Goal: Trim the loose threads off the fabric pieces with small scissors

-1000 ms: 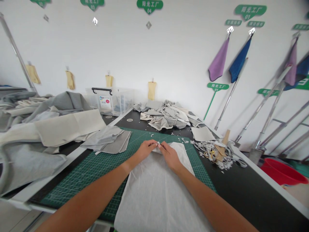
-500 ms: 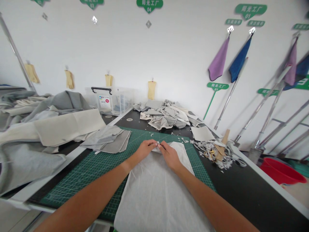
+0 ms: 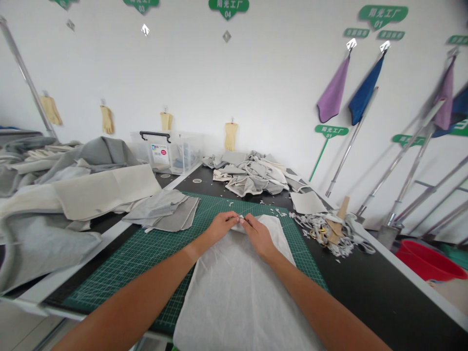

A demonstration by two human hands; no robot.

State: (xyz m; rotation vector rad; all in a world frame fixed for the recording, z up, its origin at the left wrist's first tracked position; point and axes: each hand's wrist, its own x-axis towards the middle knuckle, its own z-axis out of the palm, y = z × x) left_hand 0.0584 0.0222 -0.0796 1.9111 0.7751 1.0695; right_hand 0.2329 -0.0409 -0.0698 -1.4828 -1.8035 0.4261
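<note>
A pale grey fabric piece (image 3: 241, 287) lies lengthwise over the green cutting mat (image 3: 146, 263), its near end reaching the table's front edge. At its far end, my left hand (image 3: 224, 225) pinches the edge of the cloth between thumb and fingers. Close beside it, fingertips almost meeting, my right hand (image 3: 256, 234) pinches the same edge. The bit of cloth between the fingertips is bunched up and too small to make out in detail. Part of the fabric's far corner shows beyond my right hand.
Folded grey cloth pieces (image 3: 175, 212) lie on the mat's left, beside a large fabric heap (image 3: 98, 190). A scrap pile (image 3: 256, 173) sits at the back. Trimmings (image 3: 336, 234) lie at right. A clear plastic box (image 3: 175, 151) stands by the wall; a red basin (image 3: 427, 261) is beyond the table.
The view has shifted very slightly. Both hands keep the same pinch on the fabric edge, with no clear movement.
</note>
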